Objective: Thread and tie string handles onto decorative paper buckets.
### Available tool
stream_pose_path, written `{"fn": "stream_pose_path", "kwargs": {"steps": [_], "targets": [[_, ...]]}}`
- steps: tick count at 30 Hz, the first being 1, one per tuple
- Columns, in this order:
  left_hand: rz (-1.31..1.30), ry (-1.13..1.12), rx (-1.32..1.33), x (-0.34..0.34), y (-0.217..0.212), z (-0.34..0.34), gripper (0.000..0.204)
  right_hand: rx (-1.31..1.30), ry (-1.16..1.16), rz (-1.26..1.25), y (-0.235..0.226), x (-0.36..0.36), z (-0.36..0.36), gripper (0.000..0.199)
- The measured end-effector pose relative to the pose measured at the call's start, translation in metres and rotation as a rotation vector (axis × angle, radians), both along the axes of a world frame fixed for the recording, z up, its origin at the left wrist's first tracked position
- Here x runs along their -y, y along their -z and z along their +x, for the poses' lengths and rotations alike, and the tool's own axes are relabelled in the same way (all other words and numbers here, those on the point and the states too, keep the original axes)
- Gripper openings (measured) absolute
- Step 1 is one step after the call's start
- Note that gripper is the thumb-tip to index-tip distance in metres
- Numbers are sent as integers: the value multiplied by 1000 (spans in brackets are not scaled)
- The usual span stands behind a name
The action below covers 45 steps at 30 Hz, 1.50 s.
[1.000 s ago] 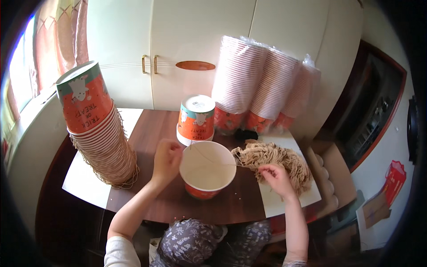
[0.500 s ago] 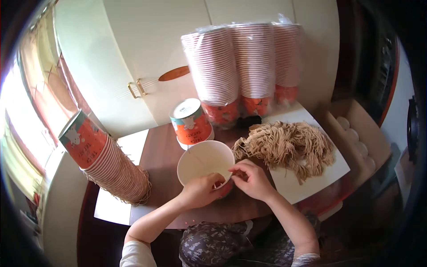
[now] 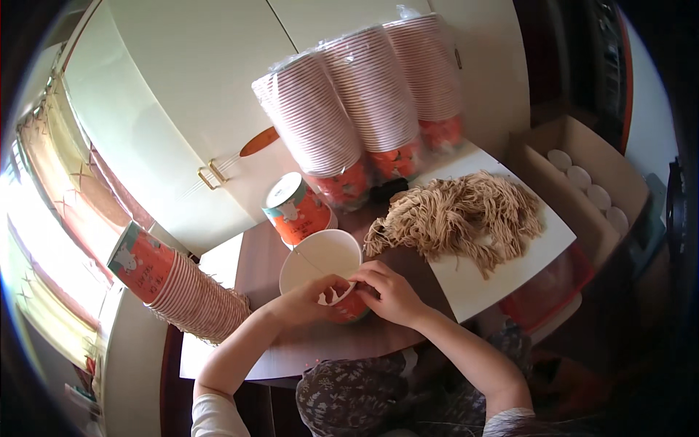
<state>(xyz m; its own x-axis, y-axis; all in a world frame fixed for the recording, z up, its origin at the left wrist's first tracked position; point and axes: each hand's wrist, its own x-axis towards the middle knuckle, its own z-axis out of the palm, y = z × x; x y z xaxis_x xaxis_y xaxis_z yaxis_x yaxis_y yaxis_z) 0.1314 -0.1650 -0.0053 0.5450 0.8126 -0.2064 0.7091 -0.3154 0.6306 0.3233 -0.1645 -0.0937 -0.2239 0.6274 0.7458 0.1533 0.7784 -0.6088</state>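
A paper bucket (image 3: 320,255), white inside and orange outside, stands on the brown table with its mouth tilted toward me. A thin cord (image 3: 312,261) crosses its mouth from the far rim. My left hand (image 3: 307,300) reaches over the near rim, fingers curled and closed on the wall. Just right of it, my right hand (image 3: 389,293) is closed in a pinch against the outside of the rim; what lies between its fingertips is hidden. Right of the bucket, a heap of tan cords (image 3: 466,218) lies on a white board (image 3: 466,295).
Behind the bucket stands an upside-down orange bucket (image 3: 302,217). At left leans a nested stack of buckets (image 3: 193,291) with cords. Tall plastic-wrapped bucket stacks (image 3: 364,95) rise at the back. A cardboard box (image 3: 561,197) holding round white pieces is at right.
The whole view has tilted and shifted. Both hands stay at the bucket's near rim, with the right fingers slightly more bunched against it.
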Motion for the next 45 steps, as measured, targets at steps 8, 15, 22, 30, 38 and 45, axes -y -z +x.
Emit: {"fn": "stream_pose_path", "kwargs": {"steps": [8, 15, 22, 30, 38, 45], "targets": [[-20, 152, -65, -9, -8, 5, 48, -145, 2, -11, 5, 6, -6, 30], [-41, 181, 61, -11, 2, -3, 44, -205, 46, -28, 8, 9, -16, 31], [10, 211, 78, -5, 3, -1, 40, -278, -14, -150, 9, 13, -20, 36], [30, 249, 65, -2, -3, 4, 35, -316, -29, -154, 9, 16, -21, 36], [80, 234, -3, 0, -1, 3, 36, -356, -46, -242, 10, 19, -22, 38], [59, 273, 55, -8, 10, -8, 40, -320, -33, -76, 21, 19, -20, 33]]}}
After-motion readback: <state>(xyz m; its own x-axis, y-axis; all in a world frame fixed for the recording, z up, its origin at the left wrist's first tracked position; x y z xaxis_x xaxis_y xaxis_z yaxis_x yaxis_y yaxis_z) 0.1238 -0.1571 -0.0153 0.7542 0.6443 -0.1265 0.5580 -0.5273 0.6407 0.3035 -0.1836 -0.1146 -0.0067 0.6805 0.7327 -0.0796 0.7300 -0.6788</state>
